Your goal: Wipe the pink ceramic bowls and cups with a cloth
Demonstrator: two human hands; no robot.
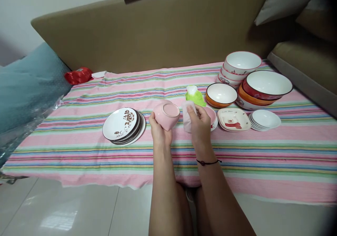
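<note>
My left hand grips a small pink bowl, tipped so that its round foot faces up and toward me. Just to its right, my right hand pinches a folded white cloth or tissue, with the thumb laid over it; which of the two it is I cannot tell. A narrow gap lies between the cloth and the bowl. Partly hidden behind my right hand, another pink bowl rests on the striped tablecloth.
Patterned plates are stacked at left. On the right stand an orange bowl, stacked large bowls, white bowls, bear plates and small white dishes. A green leaf-shaped dish and a red bundle lie farther back.
</note>
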